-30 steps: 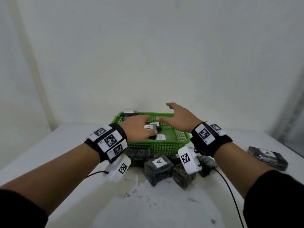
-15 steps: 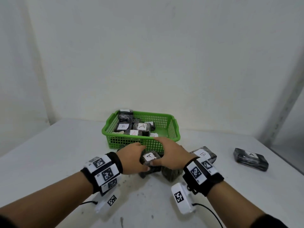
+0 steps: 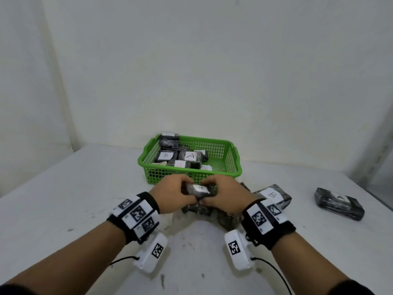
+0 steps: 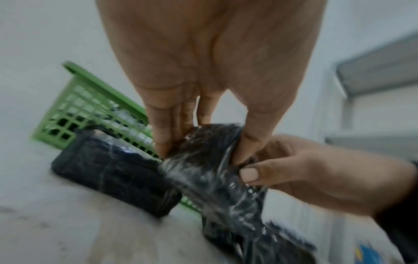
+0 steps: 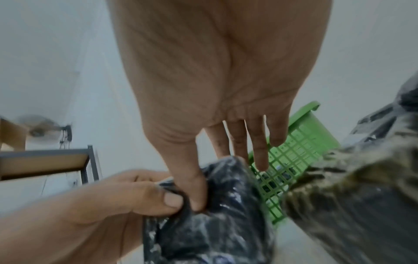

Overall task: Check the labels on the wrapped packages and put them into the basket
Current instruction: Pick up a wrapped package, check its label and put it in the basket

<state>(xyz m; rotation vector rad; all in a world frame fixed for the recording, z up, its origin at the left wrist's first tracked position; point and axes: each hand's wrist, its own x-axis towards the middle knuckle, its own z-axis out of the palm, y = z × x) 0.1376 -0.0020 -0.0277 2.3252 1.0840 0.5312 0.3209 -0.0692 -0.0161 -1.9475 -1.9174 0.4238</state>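
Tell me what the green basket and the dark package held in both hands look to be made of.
Green lattice basket: apparently moulded plastic, given its uniform colour, square grid walls and rolled rim with a slight sheen.
Dark wrapped package, held by the left hand and right hand: glossy clear film over something dark; crinkles and white glints show in the wrist views. Contents cannot be told. Its white label looks like paper.

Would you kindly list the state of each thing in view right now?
held package: lifted, gripped by both hands
left hand: holds held package
right hand: holds held package
basket: upright, partly filled
B package: lying on table, label up
A package: lying apart at right, label up
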